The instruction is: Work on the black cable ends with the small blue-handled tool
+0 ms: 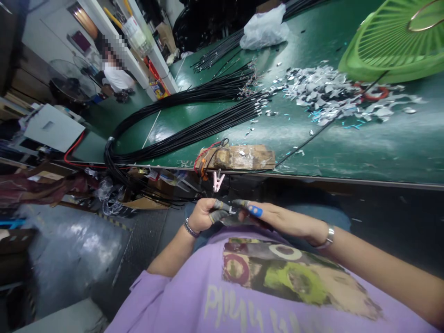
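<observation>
In the head view, my left hand (pixel 204 214) is closed, its covered thumb and forefinger pinching what looks like the end of a black cable. A small silvery tip (pixel 232 210) shows at those fingertips. My right hand (pixel 268 214), with a blue band on one finger, comes in from the right, close to that tip. Its fingers are bent together, and what they hold is hidden and blurred. Both hands are over my lap, below the table edge. Thin black strands run toward my left hand from a big bundle of black cables (pixel 180 134) on the table.
A wooden block (pixel 249 157) with a pink clip (pixel 218 181) lies at the edge of the green table (pixel 347 155). Foil scraps (pixel 322 90), a green basket (pixel 391 46) and a plastic bag (pixel 263 28) are behind. A person (pixel 118 76) is at far left.
</observation>
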`<action>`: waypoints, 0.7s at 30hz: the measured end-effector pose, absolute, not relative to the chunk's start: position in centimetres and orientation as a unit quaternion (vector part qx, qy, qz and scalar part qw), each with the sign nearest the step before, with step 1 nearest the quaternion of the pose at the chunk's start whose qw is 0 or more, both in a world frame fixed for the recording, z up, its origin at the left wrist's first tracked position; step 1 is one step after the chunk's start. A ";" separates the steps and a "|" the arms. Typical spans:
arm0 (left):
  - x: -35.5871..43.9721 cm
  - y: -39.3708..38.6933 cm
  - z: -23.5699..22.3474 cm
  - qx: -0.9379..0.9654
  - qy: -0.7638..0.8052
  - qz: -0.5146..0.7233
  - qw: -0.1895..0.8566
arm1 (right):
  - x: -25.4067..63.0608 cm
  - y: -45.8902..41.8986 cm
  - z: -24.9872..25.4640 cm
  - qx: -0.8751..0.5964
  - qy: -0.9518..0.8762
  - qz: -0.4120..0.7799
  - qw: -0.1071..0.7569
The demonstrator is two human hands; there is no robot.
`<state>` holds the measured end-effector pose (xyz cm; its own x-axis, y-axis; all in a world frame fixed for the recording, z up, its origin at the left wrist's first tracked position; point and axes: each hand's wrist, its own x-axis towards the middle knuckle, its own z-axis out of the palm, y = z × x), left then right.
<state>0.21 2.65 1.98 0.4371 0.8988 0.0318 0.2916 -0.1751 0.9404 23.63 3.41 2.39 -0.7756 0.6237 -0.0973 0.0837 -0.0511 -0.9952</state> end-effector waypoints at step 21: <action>0.0 2.5 1.7 0.722 0.394 0.314 0.474 | 20.9 3.4 1.3 -0.292 -0.559 0.755 0.177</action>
